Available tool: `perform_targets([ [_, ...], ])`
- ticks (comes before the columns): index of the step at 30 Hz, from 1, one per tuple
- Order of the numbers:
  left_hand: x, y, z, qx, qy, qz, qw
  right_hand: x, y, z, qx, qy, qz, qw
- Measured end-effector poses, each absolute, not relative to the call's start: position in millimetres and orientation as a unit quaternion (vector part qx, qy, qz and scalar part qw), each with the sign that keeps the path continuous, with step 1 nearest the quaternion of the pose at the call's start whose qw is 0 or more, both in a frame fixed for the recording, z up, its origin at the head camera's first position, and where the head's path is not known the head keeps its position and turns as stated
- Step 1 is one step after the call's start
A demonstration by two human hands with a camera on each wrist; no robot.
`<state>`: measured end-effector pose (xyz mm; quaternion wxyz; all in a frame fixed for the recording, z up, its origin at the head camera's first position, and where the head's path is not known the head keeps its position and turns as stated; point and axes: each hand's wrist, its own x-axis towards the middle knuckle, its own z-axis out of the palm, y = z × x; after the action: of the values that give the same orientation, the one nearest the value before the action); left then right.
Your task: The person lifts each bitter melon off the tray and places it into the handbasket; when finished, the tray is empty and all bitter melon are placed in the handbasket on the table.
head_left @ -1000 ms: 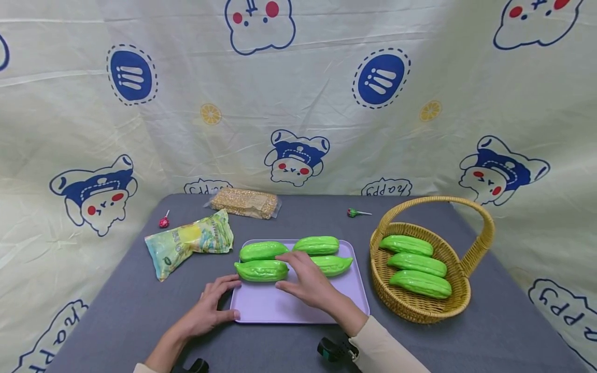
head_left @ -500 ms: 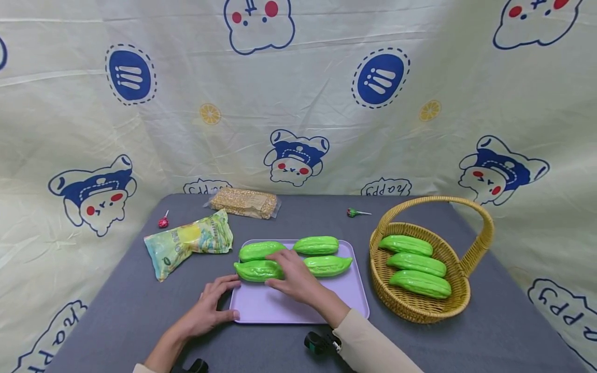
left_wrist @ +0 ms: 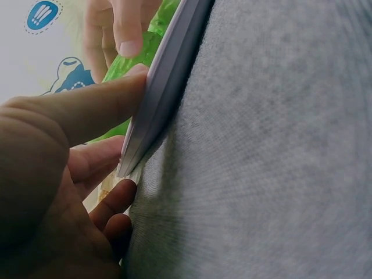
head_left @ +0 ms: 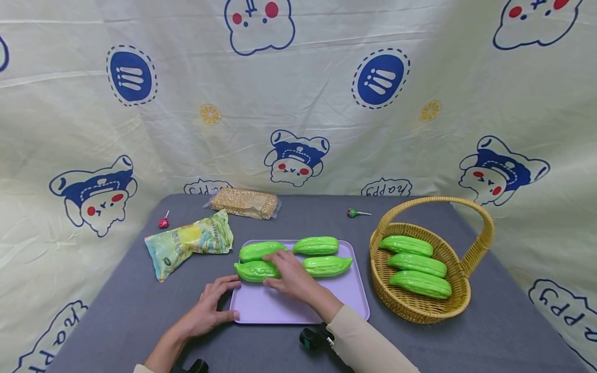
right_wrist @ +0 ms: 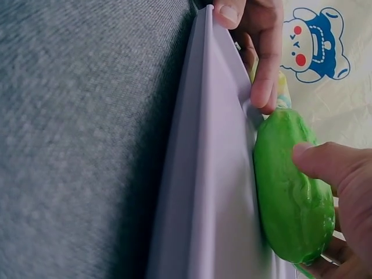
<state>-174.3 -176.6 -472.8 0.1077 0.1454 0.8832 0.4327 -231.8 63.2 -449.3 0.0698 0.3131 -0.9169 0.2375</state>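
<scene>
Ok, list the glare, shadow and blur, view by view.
Head: small white glints on the shiny vegetables, little blur. Left wrist: the left hand partly dim, a dark shadow along the tray. Right wrist: a broad, soft-edged shadow on the cloth beside the tray, the weave looking blurred at lower left.

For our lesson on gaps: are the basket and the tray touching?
Apart. The head view shows a strip of grey tablecloth between the basket and the tray.
</scene>
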Motion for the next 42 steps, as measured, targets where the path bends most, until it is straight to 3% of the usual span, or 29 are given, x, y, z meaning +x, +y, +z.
perform_targets([
  [21, -174, -175, -473, 0.150, 0.886, 0.428, 0.093, -229, 67, -446, 0.310, -0.915, 0.250, 0.072],
  [42, -175, -175, -472, 0.122, 0.882, 0.442, 0.112, -201, 108, -404, 0.338, -0.886, 0.289, 0.134],
])
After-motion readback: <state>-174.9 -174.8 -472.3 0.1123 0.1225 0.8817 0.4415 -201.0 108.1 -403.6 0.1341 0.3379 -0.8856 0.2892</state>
